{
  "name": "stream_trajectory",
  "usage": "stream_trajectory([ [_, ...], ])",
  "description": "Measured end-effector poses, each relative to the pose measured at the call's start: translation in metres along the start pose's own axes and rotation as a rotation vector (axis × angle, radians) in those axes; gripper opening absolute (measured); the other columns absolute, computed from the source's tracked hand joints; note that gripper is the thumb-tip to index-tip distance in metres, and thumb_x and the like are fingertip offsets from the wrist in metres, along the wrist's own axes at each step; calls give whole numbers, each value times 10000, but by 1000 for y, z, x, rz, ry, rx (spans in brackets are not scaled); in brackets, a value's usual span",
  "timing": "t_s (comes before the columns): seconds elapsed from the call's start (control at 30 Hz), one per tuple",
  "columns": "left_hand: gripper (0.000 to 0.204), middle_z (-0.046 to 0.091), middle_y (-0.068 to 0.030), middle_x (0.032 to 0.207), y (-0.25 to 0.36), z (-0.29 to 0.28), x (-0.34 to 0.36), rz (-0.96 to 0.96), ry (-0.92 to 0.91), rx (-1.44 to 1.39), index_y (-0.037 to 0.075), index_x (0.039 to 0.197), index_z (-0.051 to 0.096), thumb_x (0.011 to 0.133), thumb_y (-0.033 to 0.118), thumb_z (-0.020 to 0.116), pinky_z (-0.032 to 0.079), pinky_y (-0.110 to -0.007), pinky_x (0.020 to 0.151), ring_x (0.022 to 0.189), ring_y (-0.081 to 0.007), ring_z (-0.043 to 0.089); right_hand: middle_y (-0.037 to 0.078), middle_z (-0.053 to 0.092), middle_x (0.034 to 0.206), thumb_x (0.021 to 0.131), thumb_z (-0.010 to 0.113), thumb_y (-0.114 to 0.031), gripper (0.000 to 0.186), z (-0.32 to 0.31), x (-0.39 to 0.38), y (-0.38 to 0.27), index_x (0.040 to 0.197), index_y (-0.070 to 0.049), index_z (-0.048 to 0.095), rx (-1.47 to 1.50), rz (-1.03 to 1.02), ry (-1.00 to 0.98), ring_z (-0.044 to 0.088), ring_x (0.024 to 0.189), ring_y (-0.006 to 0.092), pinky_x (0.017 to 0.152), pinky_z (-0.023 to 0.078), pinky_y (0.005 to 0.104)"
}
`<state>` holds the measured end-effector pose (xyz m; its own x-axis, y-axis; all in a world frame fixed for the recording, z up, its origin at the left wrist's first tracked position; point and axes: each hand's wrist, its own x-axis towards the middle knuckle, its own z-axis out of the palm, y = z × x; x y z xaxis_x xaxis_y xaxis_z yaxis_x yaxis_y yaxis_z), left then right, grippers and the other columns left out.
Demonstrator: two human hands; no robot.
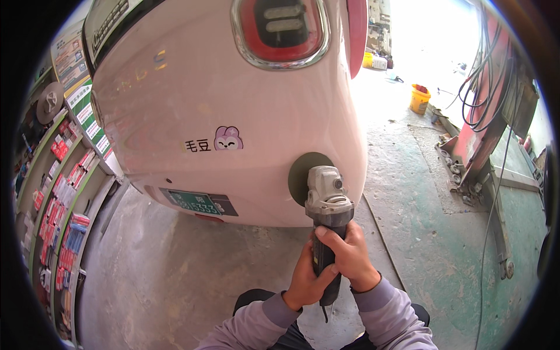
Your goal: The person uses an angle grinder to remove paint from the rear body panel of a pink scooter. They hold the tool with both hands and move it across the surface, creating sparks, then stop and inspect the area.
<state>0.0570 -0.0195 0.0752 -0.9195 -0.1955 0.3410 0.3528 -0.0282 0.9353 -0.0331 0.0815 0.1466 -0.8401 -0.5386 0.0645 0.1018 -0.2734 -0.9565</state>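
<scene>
Grey sleeves come in from the lower edge, knees in dark trousers just under them. Left hand (306, 280) wraps the lower part of the grinder handle, fingers closed round it. Right hand (349, 255) is clamped higher on the same handle, thumb over the top, just behind the grey gear head. Both hands grip the angle grinder (326, 216); its cable hangs down between the forearms. The dark round pad (304, 169) on the tool's head sits flat against the lower rear corner of the pale pink car body (233, 99), right of the rabbit sticker (228, 139) and up from the green plate (192, 202). Tail lamp (281, 29) is well above.

Step, as I judge it: working the panel surface with the pad in contact. Whether the pad spins, cannot tell. Next move likely calls for keeping the pad flat, even pressure from both hands, and sliding along the curve without tipping an edge in. Concrete floor (192, 274) below, yellow bucket (419, 98) far off outside.
</scene>
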Motion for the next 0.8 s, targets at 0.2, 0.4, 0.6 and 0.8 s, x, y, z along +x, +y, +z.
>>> stream_trajectory([
  [0.2, 717, 531, -176, 1400, 2, 0, 5, -10, 5, 44, -46, 1525, 332, 986, 213, 728, 472, -384, 1067, 1266, -243, 560, 40, 707, 957, 942, 759, -163, 271, -2, 3, -5, 1122, 18, 668, 110, -26, -47, 644, 861, 107, 768, 532, 282],
  [0.4, 694, 543, -170, 1363, 1, -2, -3, -1, 40, 30, -40, 1502, 349, 976, 202, 732, 480, -379, 1047, 1240, -248, 572, 30, 699, 982, 934, 773, -174, 304, 3, 2, 3, 1144, 23, 674, 16, -24, -48, 625, 874, 100, 774, 527, 287],
  [0.6, 705, 537, -167, 1386, -4, -5, -11, 19, 75, 85, -42, 1524, 344, 984, 246, 697, 471, -375, 1064, 1255, -244, 566, 37, 703, 1015, 921, 786, -199, 336, 5, -1, 9, 1142, 31, 682, -53, -8, -77, 619, 910, 100, 796, 527, 294],
  [0.8, 678, 530, -182, 1358, -9, -4, -22, 43, 120, 105, -45, 1500, 349, 973, 184, 709, 469, -387, 1058, 1253, -262, 559, 47, 708, 1018, 904, 797, -211, 377, 9, -3, 16, 1167, 32, 681, -102, 11, -116, 625, 926, 114, 822, 530, 303],
])
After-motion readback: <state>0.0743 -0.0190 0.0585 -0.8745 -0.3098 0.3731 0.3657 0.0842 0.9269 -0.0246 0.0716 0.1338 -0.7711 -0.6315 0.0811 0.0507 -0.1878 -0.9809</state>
